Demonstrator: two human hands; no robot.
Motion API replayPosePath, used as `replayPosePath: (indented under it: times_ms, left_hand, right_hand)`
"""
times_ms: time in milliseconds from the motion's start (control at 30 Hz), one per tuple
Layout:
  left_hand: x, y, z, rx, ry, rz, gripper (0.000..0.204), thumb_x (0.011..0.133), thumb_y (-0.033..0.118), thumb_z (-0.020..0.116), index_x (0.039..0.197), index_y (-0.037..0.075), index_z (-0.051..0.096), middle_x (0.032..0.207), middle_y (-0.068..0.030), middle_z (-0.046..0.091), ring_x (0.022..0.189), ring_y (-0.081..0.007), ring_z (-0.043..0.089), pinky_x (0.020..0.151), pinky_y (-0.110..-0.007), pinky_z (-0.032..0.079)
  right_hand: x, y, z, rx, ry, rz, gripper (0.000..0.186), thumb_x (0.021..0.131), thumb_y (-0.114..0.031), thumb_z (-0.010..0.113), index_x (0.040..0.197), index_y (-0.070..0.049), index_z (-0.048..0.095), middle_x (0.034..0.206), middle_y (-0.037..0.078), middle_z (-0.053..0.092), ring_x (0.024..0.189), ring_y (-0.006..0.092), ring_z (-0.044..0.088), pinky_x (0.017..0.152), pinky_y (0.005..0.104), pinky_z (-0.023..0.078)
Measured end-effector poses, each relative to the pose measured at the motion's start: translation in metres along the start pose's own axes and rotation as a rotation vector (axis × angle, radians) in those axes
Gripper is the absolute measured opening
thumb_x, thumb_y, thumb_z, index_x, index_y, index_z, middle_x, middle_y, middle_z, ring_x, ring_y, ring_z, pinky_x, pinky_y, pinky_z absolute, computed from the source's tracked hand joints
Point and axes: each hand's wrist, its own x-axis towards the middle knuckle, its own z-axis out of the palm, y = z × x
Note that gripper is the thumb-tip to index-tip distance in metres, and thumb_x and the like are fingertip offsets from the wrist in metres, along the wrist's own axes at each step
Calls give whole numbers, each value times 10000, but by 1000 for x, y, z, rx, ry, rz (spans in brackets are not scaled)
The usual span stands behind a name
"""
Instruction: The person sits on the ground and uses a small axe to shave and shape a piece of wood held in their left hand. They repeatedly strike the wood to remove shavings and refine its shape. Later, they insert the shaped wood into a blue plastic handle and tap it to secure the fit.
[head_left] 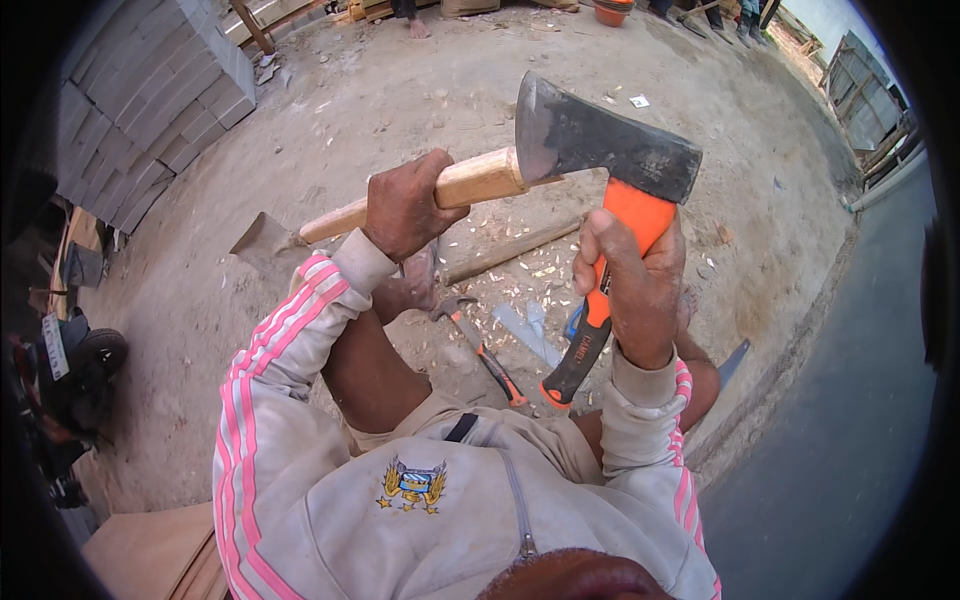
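One hand, the left hand (412,203), is wrapped round a wooden handle (478,180) with a metal blade (268,246) at its left end; the right hand (640,285) clasps a hatchet (632,205), its head by the handle's other end. Below, a claw hammer (478,345) lies on the ground (350,120).

Dusty ground (340,150) bears wood chips, a hammer (487,358), a pole (515,248).

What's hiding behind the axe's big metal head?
Dirt ground shows around the axe head. The wooden handle in the left hand seems to slip just behind its edge. Anything else directly behind the head is covered, so I can't tell.
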Motion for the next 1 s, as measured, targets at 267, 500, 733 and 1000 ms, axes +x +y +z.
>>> replayPosePath:
  times_ms: [267,500,733,1000]
  left_hand:
    - [-2,0,5,-187,-118,-25,386,733,230,825,1012,94,595,827,-146,685,758,-363,702,670,-423,560]
    - [0,4,6,-143,-84,-41,377,735,206,826,1012,89,599,835,-155,693,765,-362,708,689,-413,565]
    - [-5,1,6,-143,-103,-32,384,746,231,805,1013,94,567,843,-132,678,777,-362,701,679,-463,556]
    - [-6,-3,11,-133,-95,-33,401,736,226,814,1034,104,574,809,-133,677,762,-358,699,669,-451,560]
  right_hand:
    - [-14,-4,-5,-59,28,-84,224,955,-28,704,1098,5,534,734,57,598,525,103,547,473,252,443]
    - [-20,-17,-12,-153,99,-202,190,993,-78,647,1098,-29,496,718,58,572,524,130,557,487,278,461]
    - [-16,-4,-3,-128,59,-52,299,961,-5,667,1200,5,488,789,41,580,529,93,537,467,248,438]
    - [-12,2,-4,-152,-25,39,320,953,-14,684,1212,15,499,817,43,592,544,88,540,477,236,431]
